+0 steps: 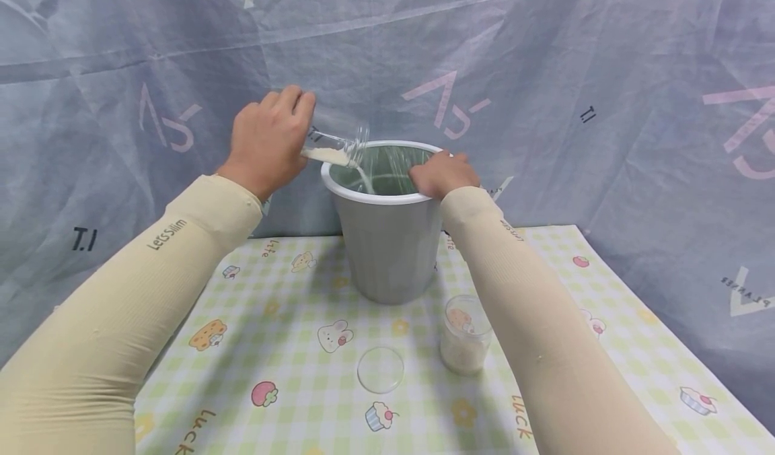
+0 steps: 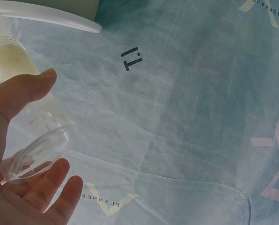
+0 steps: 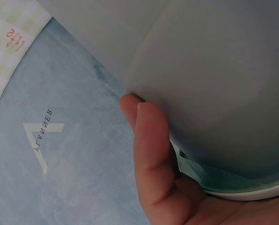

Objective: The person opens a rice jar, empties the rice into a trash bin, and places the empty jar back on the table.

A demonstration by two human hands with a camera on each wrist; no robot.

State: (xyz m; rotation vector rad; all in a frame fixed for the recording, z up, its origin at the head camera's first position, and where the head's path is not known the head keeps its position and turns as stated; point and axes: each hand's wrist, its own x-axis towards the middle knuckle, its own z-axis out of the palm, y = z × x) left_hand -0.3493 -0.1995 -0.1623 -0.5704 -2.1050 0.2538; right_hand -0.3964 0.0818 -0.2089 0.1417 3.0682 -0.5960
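Observation:
My left hand (image 1: 272, 138) grips a clear jar (image 1: 331, 144), tilted with its mouth over the left rim of a grey bin (image 1: 387, 246). A pale, grainy stream runs from the jar into the bin. In the left wrist view, the thumb and fingers of the hand (image 2: 22, 140) wrap round the jar (image 2: 48, 110), with pale contents toward its mouth (image 2: 11, 58). My right hand (image 1: 445, 173) holds the bin's right rim; in the right wrist view its fingers (image 3: 151, 136) lie against the outer wall (image 3: 209, 93). A green liner shows inside the bin.
A second jar (image 1: 465, 347) with pale contents stands on the checked tablecloth (image 1: 327, 408), beside my right forearm. A clear round lid (image 1: 380, 369) lies left of it. Behind the bin hangs a blue-grey cloth (image 1: 545, 105).

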